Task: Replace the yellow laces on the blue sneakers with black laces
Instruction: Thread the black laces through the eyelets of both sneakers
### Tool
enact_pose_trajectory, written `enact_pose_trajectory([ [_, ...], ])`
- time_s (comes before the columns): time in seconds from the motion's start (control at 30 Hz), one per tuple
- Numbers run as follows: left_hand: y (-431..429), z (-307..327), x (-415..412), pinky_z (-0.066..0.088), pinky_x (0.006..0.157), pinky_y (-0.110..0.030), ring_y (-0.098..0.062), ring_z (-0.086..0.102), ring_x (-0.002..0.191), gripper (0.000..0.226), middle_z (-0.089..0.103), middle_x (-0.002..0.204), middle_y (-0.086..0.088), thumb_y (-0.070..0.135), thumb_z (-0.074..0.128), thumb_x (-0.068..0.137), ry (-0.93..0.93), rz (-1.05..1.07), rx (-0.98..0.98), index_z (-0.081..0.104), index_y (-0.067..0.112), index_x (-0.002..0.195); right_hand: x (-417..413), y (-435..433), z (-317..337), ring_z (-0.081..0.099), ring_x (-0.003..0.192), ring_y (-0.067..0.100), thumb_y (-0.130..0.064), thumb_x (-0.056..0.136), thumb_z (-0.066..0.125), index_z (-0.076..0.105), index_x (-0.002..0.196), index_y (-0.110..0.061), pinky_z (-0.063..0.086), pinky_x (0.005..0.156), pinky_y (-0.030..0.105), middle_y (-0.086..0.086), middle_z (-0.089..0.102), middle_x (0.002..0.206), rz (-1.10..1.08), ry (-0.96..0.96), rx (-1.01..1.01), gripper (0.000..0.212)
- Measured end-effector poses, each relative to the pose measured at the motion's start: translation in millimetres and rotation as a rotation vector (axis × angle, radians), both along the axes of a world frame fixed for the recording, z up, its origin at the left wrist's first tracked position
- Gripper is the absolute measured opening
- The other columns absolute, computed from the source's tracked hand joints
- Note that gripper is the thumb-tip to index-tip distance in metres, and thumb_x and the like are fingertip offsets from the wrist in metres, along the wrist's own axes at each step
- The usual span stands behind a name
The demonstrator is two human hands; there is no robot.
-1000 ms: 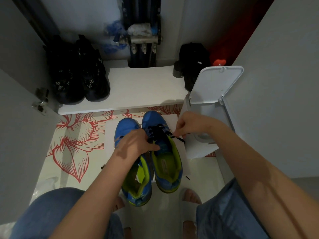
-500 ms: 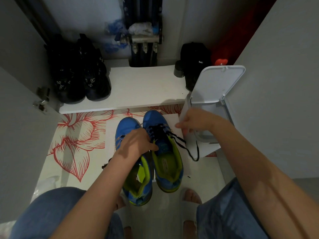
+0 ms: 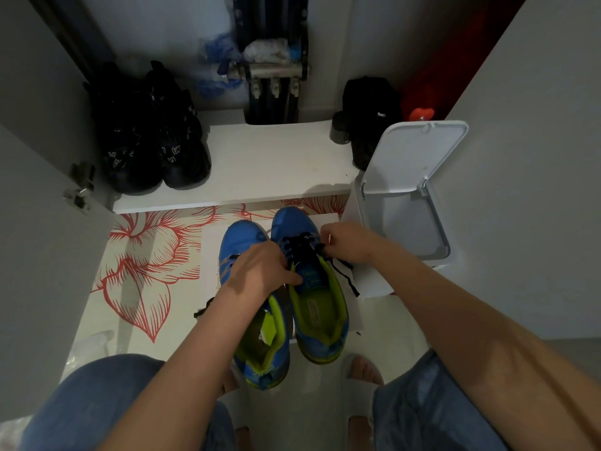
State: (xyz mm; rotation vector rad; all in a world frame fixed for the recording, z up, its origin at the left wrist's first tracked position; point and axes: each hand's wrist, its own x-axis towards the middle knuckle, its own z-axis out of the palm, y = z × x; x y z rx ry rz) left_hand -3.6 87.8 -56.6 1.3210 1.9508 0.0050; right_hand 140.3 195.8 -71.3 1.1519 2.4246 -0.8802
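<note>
Two blue sneakers with lime lining stand side by side on the floor, the left sneaker and the right sneaker. A black lace runs through the right sneaker's eyelets, and its loose end trails off to the right. My left hand grips the right sneaker's tongue and inner edge. My right hand pinches the lace at the sneaker's right eyelets. Another black lace end shows under my left forearm. No yellow lace is visible.
A white bin with its lid up stands right of the sneakers. A white shelf behind holds black shoes and a black bag. My knees and sandalled feet are just behind the sneakers. Red flower floor lies left.
My right hand has come back down from beside the bin to the right sneaker's eyelets, and the lace loop it had pulled out now lies slack. My left hand has stayed put.
</note>
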Motion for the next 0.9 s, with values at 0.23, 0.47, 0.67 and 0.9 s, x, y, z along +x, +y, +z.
enact_pose_trajectory([
  [0.23,-0.2,-1.7,-2.2,0.053,0.085,-0.037,-0.027,0.066,0.095,0.026,0.07,0.103,-0.012,0.019,0.049,0.096,0.049,0.121,0.102,0.069,0.006,0.104,-4.1,6.4,17.6,0.048,0.062,0.004,-0.011,0.086,0.061,0.066,0.091,-0.002,0.038,0.05,0.005,-0.003,0.055,0.071,-0.151,0.217,-0.123,0.011],
  [0.47,7.6,0.7,-4.0,0.047,0.076,-0.016,-0.025,0.061,0.109,0.032,0.064,0.119,-0.012,0.01,0.046,0.097,0.006,0.09,0.048,0.061,0.014,0.125,-1.3,12.0,22.6,0.054,0.062,0.006,-0.014,0.087,0.064,0.068,0.094,0.004,0.05,0.052,0.015,0.005,0.06,0.079,-0.231,0.254,-0.212,0.021],
  [0.67,3.1,3.8,-2.3,0.049,0.087,-0.027,-0.023,0.064,0.102,0.026,0.067,0.113,-0.008,0.008,0.052,0.093,0.003,0.114,0.166,0.068,0.015,0.113,-2.0,9.4,26.7,0.051,0.043,-0.001,-0.013,0.089,0.062,0.065,0.092,0.0,0.045,0.044,0.011,0.001,0.057,0.067,-0.217,0.272,-0.215,0.014],
  [0.9,3.1,4.7,3.6,0.047,0.083,-0.029,-0.024,0.062,0.102,0.023,0.065,0.113,-0.008,0.017,0.053,0.094,0.082,0.018,0.179,0.064,0.011,0.113,-2.1,8.7,21.1,0.052,0.057,0.006,-0.015,0.09,0.06,0.061,0.091,-0.008,0.044,0.046,0.015,0.0,0.057,0.068,-0.149,0.208,-0.162,0.007],
])
